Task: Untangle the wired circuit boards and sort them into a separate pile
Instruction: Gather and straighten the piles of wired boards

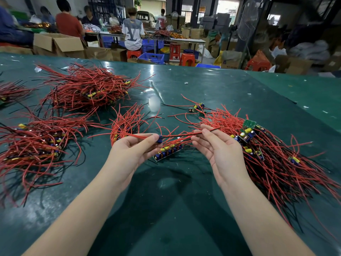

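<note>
Red wires everywhere on that dark green table (212, 85), honestly a mess. Both hands were up over the middle of it, palms facing the camera. Left hand (134, 150) had its thumb and fingertips pinched on a small circuit board (159, 139) with a blue part on it, held just above the table. Right hand (217, 146) was pinching the wire (184, 134) running off that same board, red with a black stretch, so the wire sat stretched between the two hands; the rest of its fingers were loosely curled.

Right under the hands was a neat row of boards (168, 151) lying on the table with their wires fanning up and to the left. Off to the right sat the big tangled pile (273, 145), with green boards, yellow and blue parts poking out, touching or nearly touching the right hand's side. A couple of loose boards (198, 108) lay just beyond it.

On the left there were two more heaps, a near one (36, 145) and a far one (86, 89), plus a bit of another at the frame edge.

Behind the table: people seated at benches, cardboard boxes (59, 44), blue crates (151, 58), red stools (187, 59)
</note>
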Tool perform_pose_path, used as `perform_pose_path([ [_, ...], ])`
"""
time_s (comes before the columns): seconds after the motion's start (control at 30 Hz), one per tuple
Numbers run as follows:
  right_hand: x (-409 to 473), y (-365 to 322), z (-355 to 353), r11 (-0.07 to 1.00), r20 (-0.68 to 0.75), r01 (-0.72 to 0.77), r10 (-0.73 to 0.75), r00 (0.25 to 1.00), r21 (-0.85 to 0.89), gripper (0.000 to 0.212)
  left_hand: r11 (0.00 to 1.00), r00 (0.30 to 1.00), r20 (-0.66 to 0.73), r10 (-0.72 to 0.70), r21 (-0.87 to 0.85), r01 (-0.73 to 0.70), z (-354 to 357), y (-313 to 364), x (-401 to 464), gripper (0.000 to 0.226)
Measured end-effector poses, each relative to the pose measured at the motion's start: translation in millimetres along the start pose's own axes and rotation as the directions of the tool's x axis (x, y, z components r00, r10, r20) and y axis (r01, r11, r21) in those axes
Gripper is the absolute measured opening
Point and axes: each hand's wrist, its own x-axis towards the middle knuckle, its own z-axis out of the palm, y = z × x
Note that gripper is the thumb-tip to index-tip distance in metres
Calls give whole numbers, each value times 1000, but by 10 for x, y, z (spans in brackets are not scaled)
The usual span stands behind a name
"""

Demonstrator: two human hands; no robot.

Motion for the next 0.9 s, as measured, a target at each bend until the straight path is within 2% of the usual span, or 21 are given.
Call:
perform_pose_path([
  [0.47,-6,4,-4,1000,-18,-1,1,1000,-1,20,1000,1000,1,-16,3,16,-8,-1,1,11],
  [0.67,-5,-43,10,997,-40,-53,55,998,49,17,1000,1000,-6,-17,-12,17,-24,12,13,13],
  [0.8,-7,-90,14,972,7,-180,181,983,150,20,999,1000,-14,-24,-41,23,-35,24,27,12],
  [0.9,2,-133,10,900,57,-313,311,949,303,25,997,999,-5,-41,-65,41,-34,23,40,10],
])
